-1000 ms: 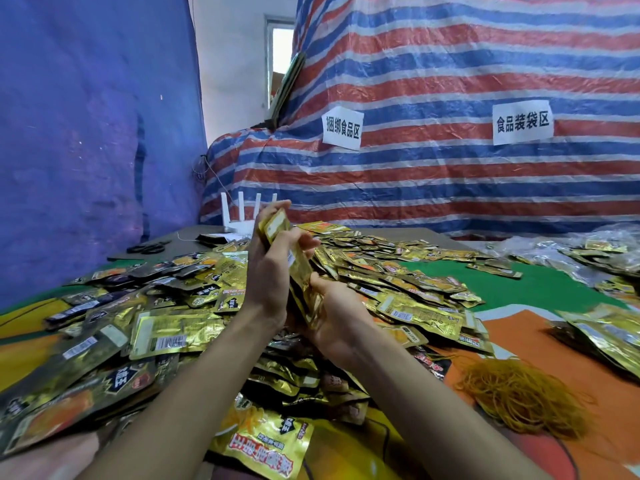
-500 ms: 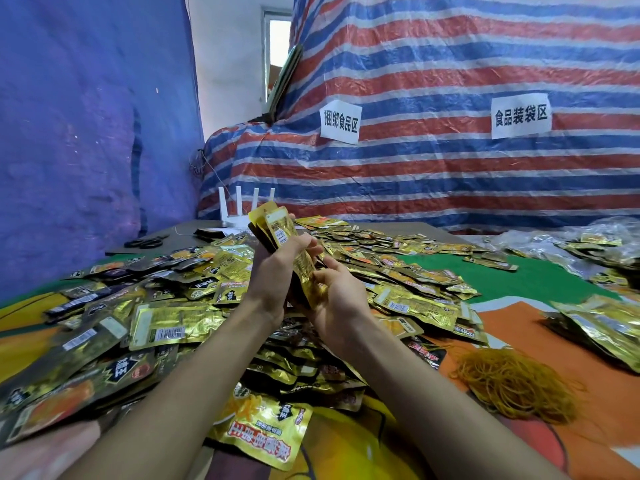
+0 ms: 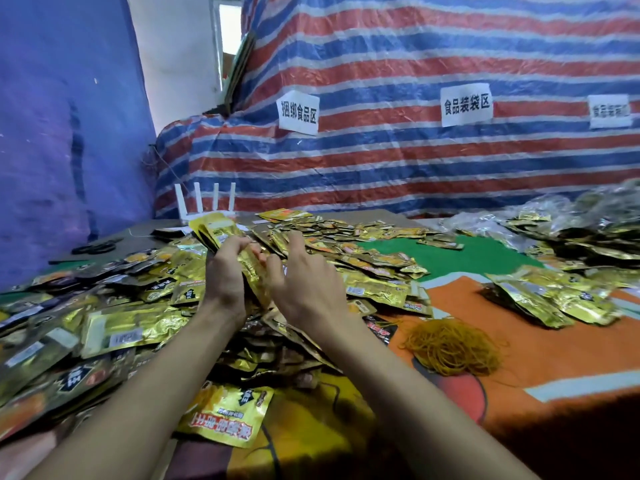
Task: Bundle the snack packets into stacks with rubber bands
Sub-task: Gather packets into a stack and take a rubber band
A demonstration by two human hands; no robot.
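Gold-foil loose packets point(image 3: 114, 327) lie heaped across the near left. Above that heap the left hand point(image 3: 227, 271) is clamped round an upright stack of packets point(image 3: 239, 252), with its fingers curled over the far face. Just right of it, the right hand point(image 3: 308, 285) lies against the stack's edge with its thumb touching the foil. Its fingertips are turned away, so whether it pinches anything cannot be told. The step in hand looks like squaring the stack, as no band shows on it. Next, the right hand would need to reach to the near right for the rubber bands point(image 3: 453, 348), a tangled mound on the orange cloth point(image 3: 571, 355), and tease a single one free. The hands hide how many packets the stack holds.
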